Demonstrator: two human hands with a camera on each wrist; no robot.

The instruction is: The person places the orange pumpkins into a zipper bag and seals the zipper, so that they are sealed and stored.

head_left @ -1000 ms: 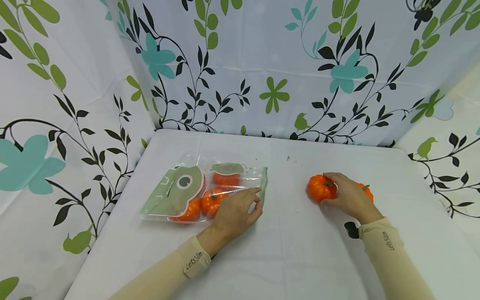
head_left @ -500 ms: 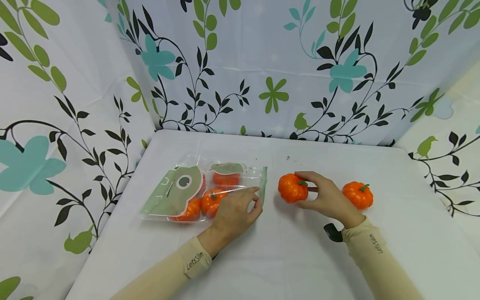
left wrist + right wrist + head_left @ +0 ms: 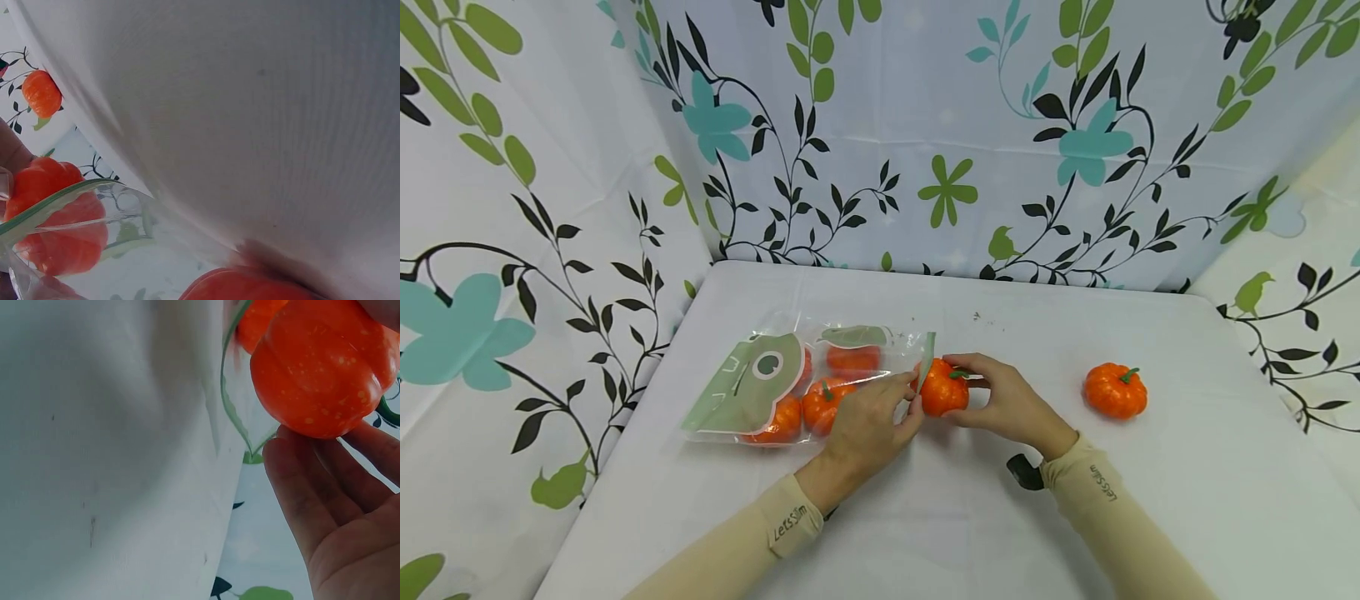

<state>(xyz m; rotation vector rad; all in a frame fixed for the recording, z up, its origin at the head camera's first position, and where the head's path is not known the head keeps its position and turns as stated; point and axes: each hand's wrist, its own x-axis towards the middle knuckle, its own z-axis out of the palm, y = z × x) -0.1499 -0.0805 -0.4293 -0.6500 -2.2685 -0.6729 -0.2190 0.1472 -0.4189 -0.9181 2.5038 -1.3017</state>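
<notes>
Sleeves (image 3: 737, 546) read "Let's Slim"! Right hand (image 3: 1011, 404) grips an orange pumpkin (image 3: 943, 390); left hand (image 3: 868, 421) seemingly pinches the clear bag (image 3: 730, 396).

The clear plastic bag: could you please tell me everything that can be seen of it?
The bag looks like thin, see-through plastic, with a green print that includes a round eye and a green strip along its mouth. It lies on the white table, mouth open toward the right hand. At least three orange pumpkins show inside. The left hand pinches its edge near the mouth, and the pumpkin in the right hand is partly within the opening.
</notes>
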